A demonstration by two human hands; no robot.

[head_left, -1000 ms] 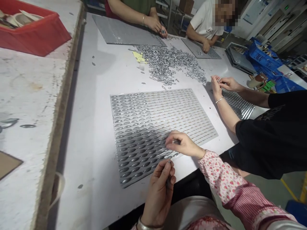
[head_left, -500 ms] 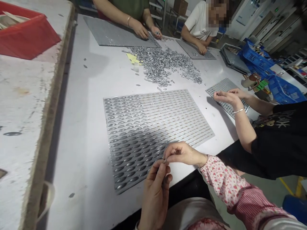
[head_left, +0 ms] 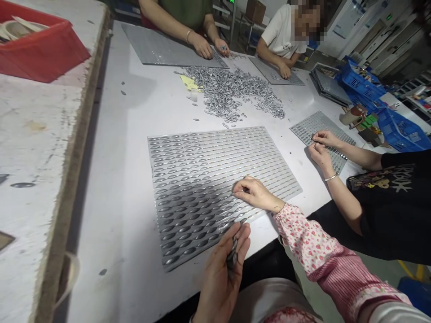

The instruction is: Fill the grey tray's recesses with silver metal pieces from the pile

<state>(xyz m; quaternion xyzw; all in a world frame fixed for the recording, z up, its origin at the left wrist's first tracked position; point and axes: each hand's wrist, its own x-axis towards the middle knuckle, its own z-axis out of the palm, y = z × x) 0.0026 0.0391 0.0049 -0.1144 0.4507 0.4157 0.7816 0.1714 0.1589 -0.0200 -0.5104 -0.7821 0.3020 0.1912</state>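
A grey metal tray [head_left: 202, 157] with rows of leaf-shaped slots lies on the white table in front of me. Small silver oval pieces fill its near left rows. My right hand [head_left: 254, 194], in a pink flowered sleeve, rests on the tray's near right part with fingers pinched on a small oval piece. My left hand [head_left: 224, 273] hovers at the table's near edge, cupped around a small bunch of the silver pieces [head_left: 232, 255]. A large heap of loose silver pieces [head_left: 235, 92] lies beyond the tray.
A person in black at my right works at a smaller slotted tray [head_left: 311, 128]. Two people at the far end work on grey trays [head_left: 161, 45]. A red bin [head_left: 40, 45] sits on the raised bench at left. Blue crates [head_left: 377, 94] stand at far right.
My right hand left the left hand's fingertips and moved forward onto the tray. My left hand's fingers loosened around the pieces. The neighbour's hands shifted onto the smaller tray.
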